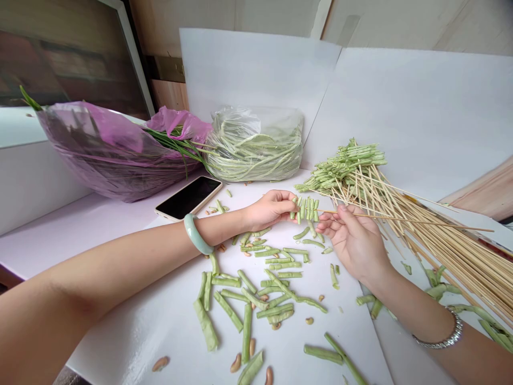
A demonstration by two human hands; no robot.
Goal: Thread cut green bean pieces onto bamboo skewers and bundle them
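My left hand (269, 208) is closed in a pinch on the end of a row of short green bean pieces (306, 208) threaded on a thin bamboo skewer (401, 218). My right hand (352, 238) grips that skewer just right of the bean pieces, palm up and fingers curled. Cut bean pieces (256, 291) and a few loose brown seeds lie scattered on the white sheet (160, 321) below both hands. A pile of finished bean skewers (360, 171) lies to the right, sticks fanning toward the lower right.
A black phone (189, 197) lies left of my left wrist. Behind it are a clear bag of long beans (256, 144) and a purple bag of greens (108, 149). White boards (401, 107) stand at the back. More bean bits lie near my right forearm.
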